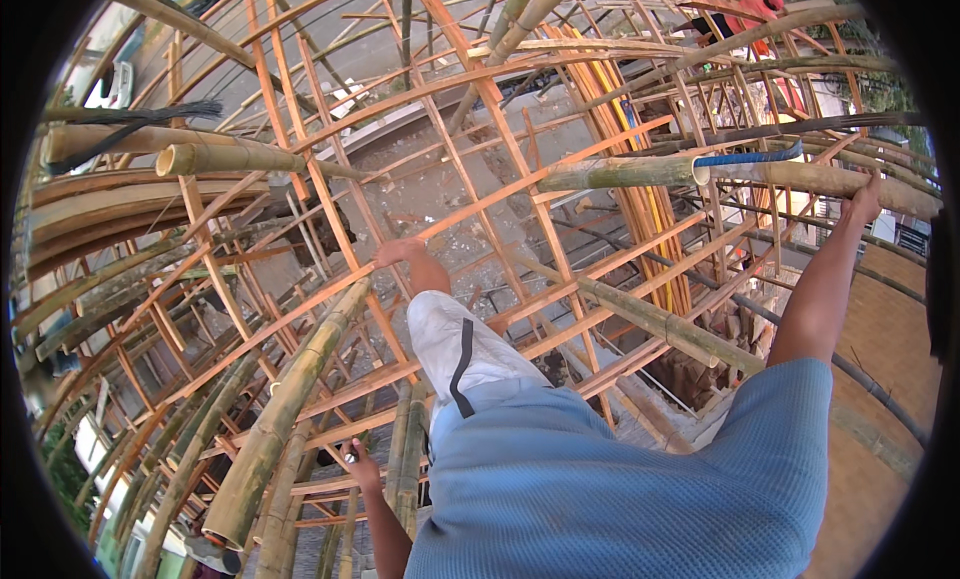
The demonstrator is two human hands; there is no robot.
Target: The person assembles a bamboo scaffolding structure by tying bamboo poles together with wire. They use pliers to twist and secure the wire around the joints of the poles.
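Observation:
My right hand [862, 201] reaches far out to the right, closed round a thick bamboo pole [800, 181]. A curved blue bar [750, 157] lies along that pole beside the cut end of another bamboo pole [625, 172]. Low on the left, my left hand [362, 465] is closed on a small dark thing with a shiny end; its kind cannot be made out. My bare foot [402, 251] rests on a thin wooden batten [330, 289]. Just left of it a stout bamboo pole [290, 409] slants downward, its hollow end toward me.
Crossing battens and bamboo poles form an open lattice around me, with grey ground [410, 179] far below. Dark wires [150, 114] hang over a pole at the left. Long planks [620, 129] stand at the upper right, near a person in red [748, 14]. A woven tan panel [890, 319] lies right.

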